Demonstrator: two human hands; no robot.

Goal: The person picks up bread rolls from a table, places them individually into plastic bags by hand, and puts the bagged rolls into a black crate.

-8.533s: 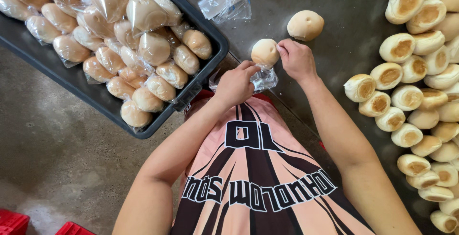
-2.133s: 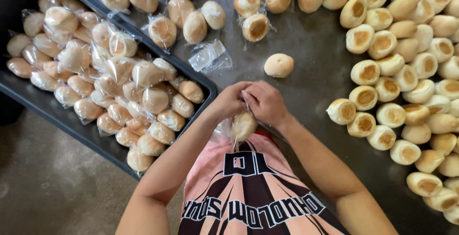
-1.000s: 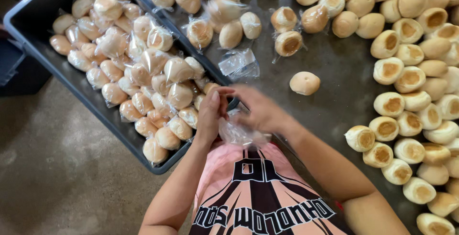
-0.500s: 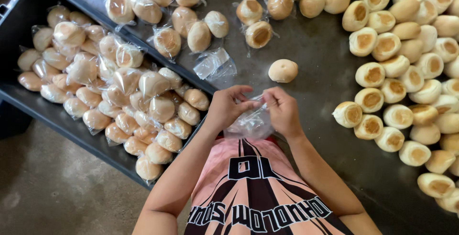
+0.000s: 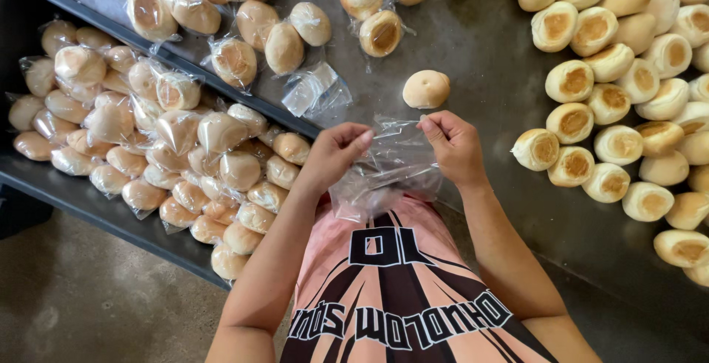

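The left hand [image 5: 334, 152] and the right hand [image 5: 456, 145] are both pinching the top edge of a clear plastic bag [image 5: 388, 171], one hand at each side of it, fingers closed on the film. The bag is hanging between the hands, just above the person's pink and black shirt [image 5: 391, 289], and it is looking empty, though the crumpled film makes that hard to tell for sure.

A single bare bun [image 5: 426, 88] is lying on the dark worktop [image 5: 487, 53] just beyond the bag, near the right hand and touching neither hand. Also beyond the bag, towards the left hand's side, a small heap of spare bags [image 5: 316, 91] is sitting on the worktop. Further beyond the bag, a loose group of wrapped buns [image 5: 258, 27] is lying along the worktop's far part.

To the right of the bag, well apart from it, a big spread of unwrapped buns [image 5: 620, 97] is covering the worktop, many showing a browned patch. To the left of the bag, just beside the left forearm, a black crate [image 5: 44, 186] is holding a heap of bagged buns [image 5: 162, 149]. Below the crate a grey floor [image 5: 88, 296] is showing.
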